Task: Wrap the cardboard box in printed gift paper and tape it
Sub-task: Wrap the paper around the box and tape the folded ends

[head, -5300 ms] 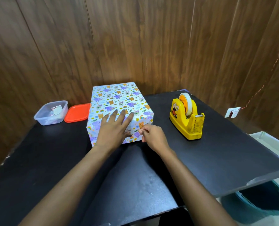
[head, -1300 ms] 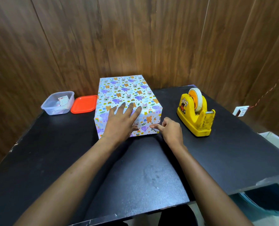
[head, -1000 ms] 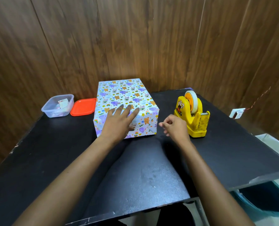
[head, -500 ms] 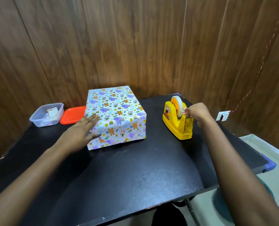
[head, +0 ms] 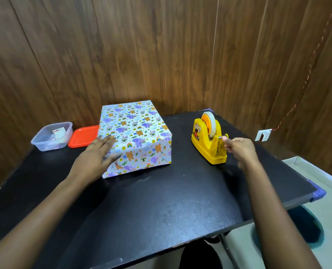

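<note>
Here, on a black table [head: 161, 200] set against wood panelling, a clear plastic tub [head: 51, 135] and an orange lid [head: 82, 135] sit at far left. The left hand [head: 95, 158] lies flat, fingers straight, on the near left corner of the box [head: 136, 133], which stands toward the table's back, covered in animal-print gift paper. Well apart to its right stands a yellow tape dispenser [head: 208, 146]; the right hand [head: 239, 148], fingers curled, pinches the end of the tape [head: 209, 121] at the cutter. A teal bin [head: 306, 230] shows below the table's right edge.
</note>
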Demonstrator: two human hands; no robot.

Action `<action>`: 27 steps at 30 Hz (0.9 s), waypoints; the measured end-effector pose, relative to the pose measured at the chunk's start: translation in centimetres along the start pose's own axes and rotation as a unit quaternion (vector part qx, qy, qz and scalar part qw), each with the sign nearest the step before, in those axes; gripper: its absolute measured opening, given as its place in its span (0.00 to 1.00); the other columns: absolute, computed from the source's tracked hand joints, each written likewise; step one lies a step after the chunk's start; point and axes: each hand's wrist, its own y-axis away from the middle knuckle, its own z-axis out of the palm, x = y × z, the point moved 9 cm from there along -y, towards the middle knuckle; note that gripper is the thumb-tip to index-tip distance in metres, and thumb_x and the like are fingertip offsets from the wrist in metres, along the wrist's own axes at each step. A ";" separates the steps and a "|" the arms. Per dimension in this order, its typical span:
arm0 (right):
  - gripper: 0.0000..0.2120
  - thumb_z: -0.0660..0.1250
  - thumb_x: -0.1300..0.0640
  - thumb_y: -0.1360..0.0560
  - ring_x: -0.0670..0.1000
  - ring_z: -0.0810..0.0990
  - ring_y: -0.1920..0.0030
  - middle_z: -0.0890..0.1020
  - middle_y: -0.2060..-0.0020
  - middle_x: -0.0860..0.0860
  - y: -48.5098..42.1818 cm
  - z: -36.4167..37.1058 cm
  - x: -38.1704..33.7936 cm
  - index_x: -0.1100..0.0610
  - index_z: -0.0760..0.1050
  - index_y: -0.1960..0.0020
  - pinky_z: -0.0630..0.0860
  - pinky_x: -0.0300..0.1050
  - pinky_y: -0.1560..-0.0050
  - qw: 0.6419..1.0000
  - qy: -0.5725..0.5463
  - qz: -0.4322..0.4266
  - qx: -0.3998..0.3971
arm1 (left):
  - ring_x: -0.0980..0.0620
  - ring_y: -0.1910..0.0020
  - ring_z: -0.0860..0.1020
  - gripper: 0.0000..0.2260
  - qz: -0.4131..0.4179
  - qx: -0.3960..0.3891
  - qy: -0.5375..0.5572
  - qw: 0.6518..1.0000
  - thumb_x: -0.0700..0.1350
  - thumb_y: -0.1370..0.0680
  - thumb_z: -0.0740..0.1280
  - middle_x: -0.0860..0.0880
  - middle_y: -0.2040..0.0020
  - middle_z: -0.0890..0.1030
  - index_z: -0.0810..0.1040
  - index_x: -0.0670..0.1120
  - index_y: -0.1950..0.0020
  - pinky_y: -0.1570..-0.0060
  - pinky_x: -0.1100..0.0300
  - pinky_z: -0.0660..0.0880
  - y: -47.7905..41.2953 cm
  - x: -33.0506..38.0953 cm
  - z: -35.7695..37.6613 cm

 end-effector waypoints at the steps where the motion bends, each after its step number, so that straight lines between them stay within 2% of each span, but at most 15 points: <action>1: 0.17 0.67 0.53 0.24 0.47 0.73 0.66 0.78 0.66 0.53 0.2 0.1 0.2 0.57 0.72 0.69 0.69 0.43 0.62 1.000 -0.020 -0.002 0.008 | 0.51 0.25 0.56 0.27 0.002 0.005 -0.003 1.000 0.56 0.23 0.62 0.52 0.25 0.61 0.61 0.52 0.25 0.30 0.53 0.59 0.0 0.0 -0.1; 5: 0.16 0.64 0.54 0.22 0.48 0.74 0.69 0.77 0.72 0.52 1.2 1.9 2.0 0.57 0.71 0.67 0.72 0.39 0.71 0.980 -0.192 0.048 0.010 | 0.50 0.27 0.60 0.27 0.007 0.046 -0.008 0.999 0.56 0.24 0.65 0.51 0.27 0.65 0.66 0.48 0.27 0.33 0.52 0.63 0.3 0.5 -0.4; 8: 0.15 0.63 0.55 0.21 0.47 0.76 0.72 0.77 0.80 0.48 2.2 3.7 4.8 0.58 0.69 0.66 0.75 0.37 0.74 0.944 -0.307 0.123 0.000 | 0.51 0.28 0.61 0.27 0.005 0.072 -0.015 0.997 0.56 0.25 0.66 0.51 0.28 0.67 0.68 0.48 0.29 0.35 0.52 0.65 0.5 0.6 -0.3; 11: 0.14 0.62 0.56 0.21 0.45 0.80 0.76 0.78 0.80 0.49 3.3 5.0 5.7 0.59 0.69 0.64 0.77 0.37 0.75 0.904 -0.399 0.147 -0.032 | 0.49 0.29 0.64 0.28 0.017 0.087 -0.027 0.996 0.56 0.26 0.68 0.49 0.29 0.69 0.69 0.46 0.30 0.37 0.50 0.68 0.5 0.5 -0.3; 13: 0.13 0.62 0.55 0.21 0.44 0.81 0.75 0.80 0.77 0.49 4.4 6.0 4.9 0.58 0.70 0.63 0.78 0.38 0.73 0.900 -0.407 0.140 -0.071 | 0.46 0.30 0.66 0.29 0.044 0.079 -0.054 0.994 0.55 0.28 0.70 0.47 0.31 0.71 0.70 0.45 0.31 0.41 0.47 0.72 0.5 0.5 0.1; 16: 0.10 0.62 0.56 0.22 0.45 0.81 0.71 0.80 0.75 0.49 7.9 9.6 3.2 0.56 0.72 0.61 0.76 0.40 0.69 0.909 -0.354 0.141 -0.169 | 0.42 0.33 0.70 0.29 0.061 0.069 -0.083 0.992 0.56 0.29 0.71 0.44 0.33 0.73 0.72 0.43 0.32 0.46 0.45 0.75 0.4 0.2 0.5; 18: 0.09 0.63 0.58 0.22 0.46 0.81 0.69 0.81 0.73 0.49 10.7 13.2 2.3 0.56 0.73 0.61 0.76 0.40 0.69 0.905 -0.320 0.145 -0.238 | 0.42 0.34 0.72 0.29 0.063 0.073 -0.101 0.990 0.59 0.28 0.66 0.44 0.34 0.74 0.72 0.43 0.33 0.49 0.46 0.76 0.3 0.5 0.5; 21: 0.08 0.64 0.59 0.23 0.45 0.81 0.71 0.82 0.72 0.50 14.9 19.6 1.6 0.57 0.74 0.61 0.76 0.38 0.68 0.882 -0.305 0.161 -0.322 | 0.41 0.36 0.73 0.30 0.071 0.067 -0.124 0.987 0.62 0.28 0.58 0.44 0.35 0.75 0.73 0.43 0.34 0.51 0.47 0.76 0.3 0.6 0.7; 24: 0.09 0.64 0.57 0.22 0.45 0.78 0.72 0.80 0.74 0.48 17.7 24.8 1.9 0.56 0.73 0.61 0.75 0.37 0.69 0.865 -0.320 0.200 -0.332 | 0.41 0.36 0.73 0.29 0.075 0.068 -0.122 0.987 0.61 0.28 0.59 0.45 0.35 0.75 0.72 0.44 0.34 0.51 0.47 0.75 0.4 0.5 0.7; 27: 0.10 0.63 0.57 0.21 0.44 0.76 0.73 0.79 0.75 0.48 18.6 27.7 2.2 0.56 0.73 0.62 0.73 0.36 0.69 0.860 -0.350 0.231 -0.290 | 0.40 0.35 0.72 0.26 0.078 0.075 -0.115 0.987 0.52 0.28 0.70 0.44 0.34 0.74 0.72 0.43 0.34 0.50 0.45 0.75 0.4 0.6 0.8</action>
